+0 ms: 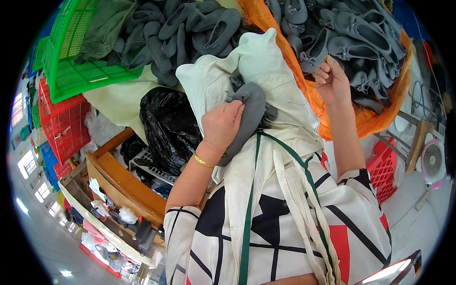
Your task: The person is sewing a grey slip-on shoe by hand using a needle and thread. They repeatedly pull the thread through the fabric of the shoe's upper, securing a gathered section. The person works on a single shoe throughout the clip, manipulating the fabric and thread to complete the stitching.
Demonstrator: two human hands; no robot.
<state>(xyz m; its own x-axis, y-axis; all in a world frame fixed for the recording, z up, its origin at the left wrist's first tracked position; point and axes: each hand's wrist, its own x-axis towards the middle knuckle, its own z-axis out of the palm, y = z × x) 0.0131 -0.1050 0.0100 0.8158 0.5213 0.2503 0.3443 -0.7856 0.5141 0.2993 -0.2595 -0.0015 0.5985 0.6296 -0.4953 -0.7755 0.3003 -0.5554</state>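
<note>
My left hand (221,124) grips a grey fabric slipper (251,110) and presses it against the pale cloth (266,66) over my lap. My right hand (332,81) is raised to the edge of a heap of grey bow slippers (351,38) in an orange bag (380,118); its fingers are pinched together at a slipper in the heap, and whether it holds it I cannot tell. A gold bracelet (203,161) circles my left wrist.
A second heap of grey slippers (180,33) lies at the top centre. A green plastic crate (71,57) and red crates (64,123) stand at the left. A black plastic bag (168,128) sits beside a wooden bench (128,185). A small fan (433,161) is at the right.
</note>
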